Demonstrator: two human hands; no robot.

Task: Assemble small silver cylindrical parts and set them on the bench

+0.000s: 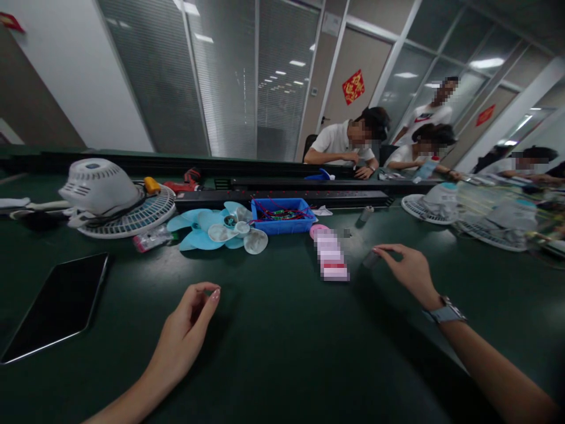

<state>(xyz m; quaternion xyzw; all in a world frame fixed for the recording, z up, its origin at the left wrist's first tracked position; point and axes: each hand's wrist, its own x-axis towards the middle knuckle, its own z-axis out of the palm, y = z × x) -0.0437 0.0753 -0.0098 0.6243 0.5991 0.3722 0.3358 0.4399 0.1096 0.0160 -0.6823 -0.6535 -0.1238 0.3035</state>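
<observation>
My left hand (188, 330) rests on the dark green table (282, 353) with its fingers curled in and thumb against fingertips; nothing shows inside them. My right hand (408, 270), with a watch on the wrist, reaches forward and pinches a small grey cylinder (371, 259) that stands on the table. A blurred pink and white object (330, 254) lies just left of that hand. Further back lie light blue fan blades (207, 229) and a blue tray (282, 215) of wired parts.
A dark tablet (57, 306) lies at the left. A white fan motor housing (99, 187) sits on a fan grille (132, 219). More fan grilles (426, 209) lie at the right. Several people sit behind a black rail (282, 197) across the table.
</observation>
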